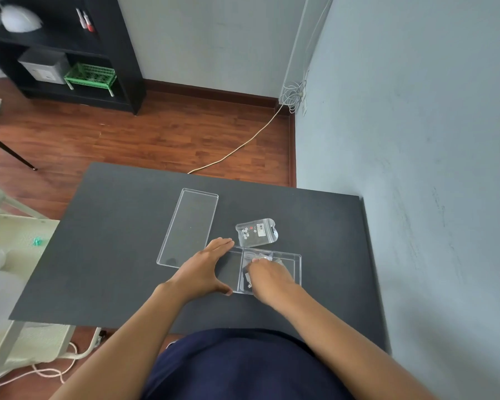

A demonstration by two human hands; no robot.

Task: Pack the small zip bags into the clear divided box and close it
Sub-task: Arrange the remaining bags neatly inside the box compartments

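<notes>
Left hand (pixel 205 267): your spread palm braces the box's (pixel 298 267) left end.
Right hand (pixel 267 277): your fingers press a bag (pixel 247 280) inside the box's right compartment.
Spare bag (pixel 257 232): mid-table (pixel 113 255), just beyond the box.
Lid (pixel 188 228): flat, left of it.

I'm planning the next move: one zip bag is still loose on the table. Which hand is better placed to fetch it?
Probably the right hand. It is in the box, directly below the loose bag, while the left hand braces the box's left side beside the lid.

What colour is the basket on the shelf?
Green: the basket on the black shelf, seen in the head view.
</notes>
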